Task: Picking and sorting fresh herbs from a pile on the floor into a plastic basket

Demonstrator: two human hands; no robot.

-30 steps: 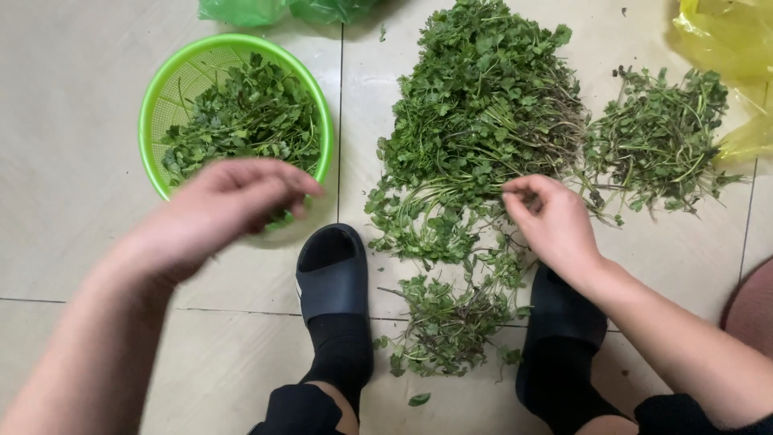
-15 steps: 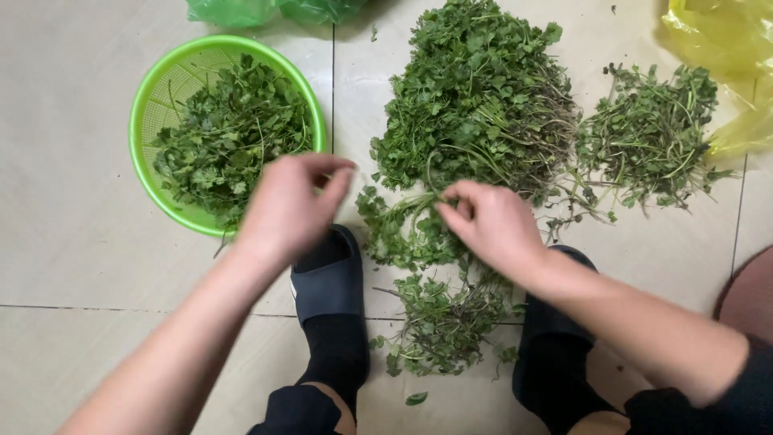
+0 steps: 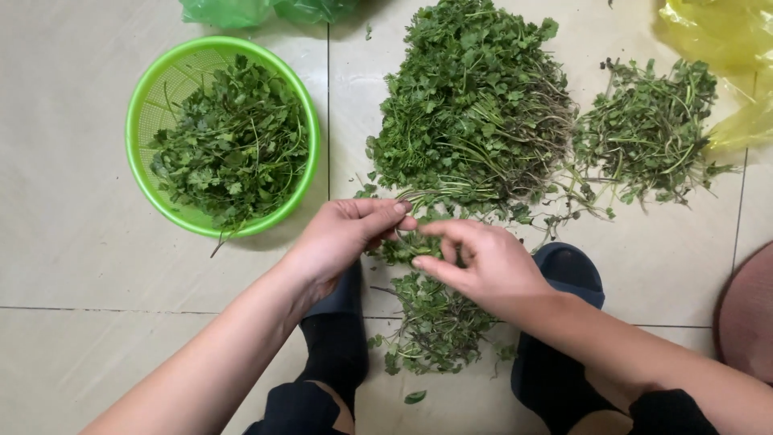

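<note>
Step in hand looks like sorting a herb sprig: both hands meet over it, between the feet and the big heap. Left hand has thumb and fingers pinched shut on the sprig's stems. Right hand is half curled, forefinger and thumb closing on the same sprig from the other side; can't tell if it's fully clamped, leaves hide the tips.

Rel. to the grip: large herb pile lies just beyond, its stems almost touching the left fingers. Smaller pile sits beyond and to the right, well apart. Green basket w/ picked leaves is off to the left, apart. Scrap heap is directly below the grip, between the two slippers.

Next move, as I judge it, calls for a firm pull apart, w/ the left grip holding steady.

Room: bare floor left of the grip up to the basket rim; yellow bag and a reddish round edge crowd the right side.
</note>
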